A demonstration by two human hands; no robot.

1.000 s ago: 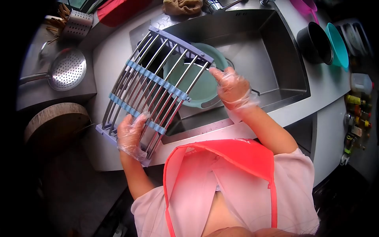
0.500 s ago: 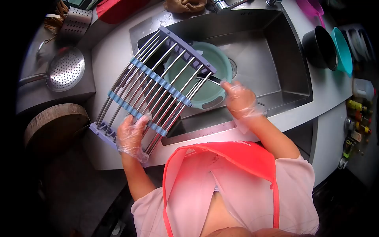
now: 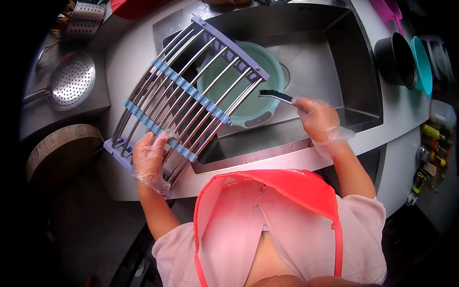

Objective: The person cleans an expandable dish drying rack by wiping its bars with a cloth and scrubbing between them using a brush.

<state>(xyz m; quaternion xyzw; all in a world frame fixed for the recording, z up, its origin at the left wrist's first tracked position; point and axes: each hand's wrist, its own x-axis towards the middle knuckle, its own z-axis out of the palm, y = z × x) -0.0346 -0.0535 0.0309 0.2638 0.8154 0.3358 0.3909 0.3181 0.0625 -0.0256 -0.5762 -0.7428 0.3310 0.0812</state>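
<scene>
Behind a red apron (image 3: 272,189), the left hand (image 3: 152,160) grips the near end of a rack (image 3: 191,92), which slants over worktop (image 3: 126,71) and sink (image 3: 311,67). The right hand (image 3: 321,122) grasps a brush (image 3: 277,95), bristles up, beside the rack. Under the rack's far end sits a basin (image 3: 273,62); a pot (image 3: 392,62) is right of the sink.

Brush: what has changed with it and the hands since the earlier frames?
The right hand has moved right, drawing the brush from partly behind the rack into plain view. Nothing was let go. The left hand still holds the rack; the basin remains in the sink.
</scene>
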